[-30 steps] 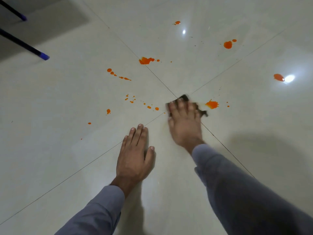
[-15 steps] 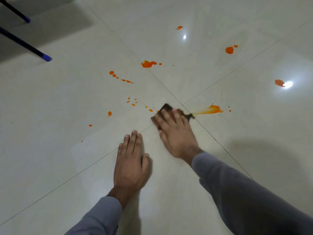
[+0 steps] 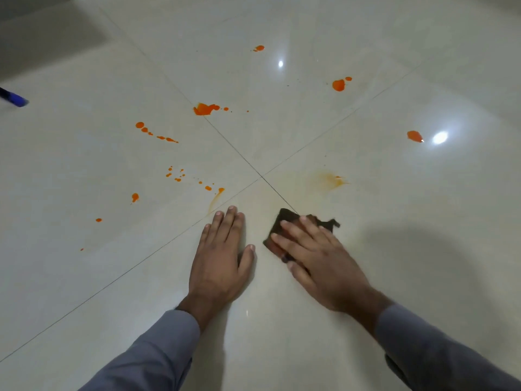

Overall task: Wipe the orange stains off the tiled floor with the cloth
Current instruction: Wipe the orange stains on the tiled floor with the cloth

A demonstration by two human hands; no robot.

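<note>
My right hand [image 3: 321, 258] presses flat on a dark brown cloth [image 3: 282, 221] lying on the glossy cream tiled floor [image 3: 408, 249], just below where the tile joints cross. My left hand [image 3: 222, 255] lies flat on the floor beside it, fingers together, holding nothing. A faint smeared orange stain [image 3: 328, 180] lies above the cloth. Bright orange stains remain: a large blot [image 3: 205, 109], a dotted trail [image 3: 156, 134], small drops [image 3: 176, 174], a smeared drop [image 3: 217, 194], and spots at the right [image 3: 338, 85] [image 3: 414, 135] and far back [image 3: 258, 48].
A blue-tipped furniture leg [image 3: 14, 98] touches the floor at the far left. Dark grout lines cross at the middle [image 3: 261, 176]. Ceiling lights reflect on the tiles at the right [image 3: 439, 137]. A shadow lies on the floor at the right.
My right hand has dragged the cloth back toward me and rightward. The orange blot near the joint crossing went from a streak to a faint smear. My left hand stayed planted.
</note>
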